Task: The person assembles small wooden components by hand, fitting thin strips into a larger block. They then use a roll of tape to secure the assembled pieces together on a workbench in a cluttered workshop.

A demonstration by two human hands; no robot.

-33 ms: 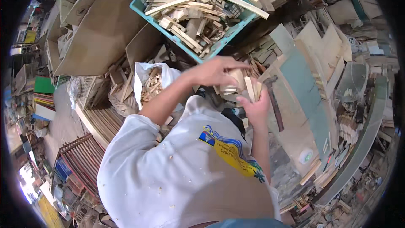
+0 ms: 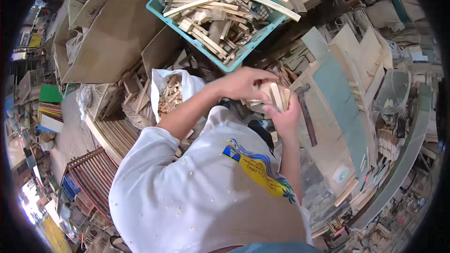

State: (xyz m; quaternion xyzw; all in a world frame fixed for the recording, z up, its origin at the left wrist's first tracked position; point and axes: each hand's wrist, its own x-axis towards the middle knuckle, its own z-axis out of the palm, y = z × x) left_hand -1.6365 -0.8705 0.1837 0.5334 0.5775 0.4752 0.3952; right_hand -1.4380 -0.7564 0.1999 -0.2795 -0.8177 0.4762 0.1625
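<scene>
In my right hand (image 2: 286,116) is a small bundle of pale wooden sticks (image 2: 275,95), standing upright with their ends showing above the thumb. My left hand (image 2: 244,84) reaches across from the left, its fingers bent over the far side of the same bundle; part of the grip is hidden behind the knuckles. Some cut wood lies just under the left hand, mostly covered by it. Right of my right hand rests a hammer (image 2: 307,124) with a dark handle.
Beyond my hands stands a teal plastic crate (image 2: 192,42) heaped with wood offcuts, long strips lying across its rim. At the left a white sack (image 2: 191,84) holds small wood pieces. Large boards (image 2: 330,98) lie to the right, and a big carton (image 2: 110,33) is at the far left.
My left hand has shifted slightly right, and its fingers have come in closer around the sticks. The right hand stays nearly where it was.
</scene>
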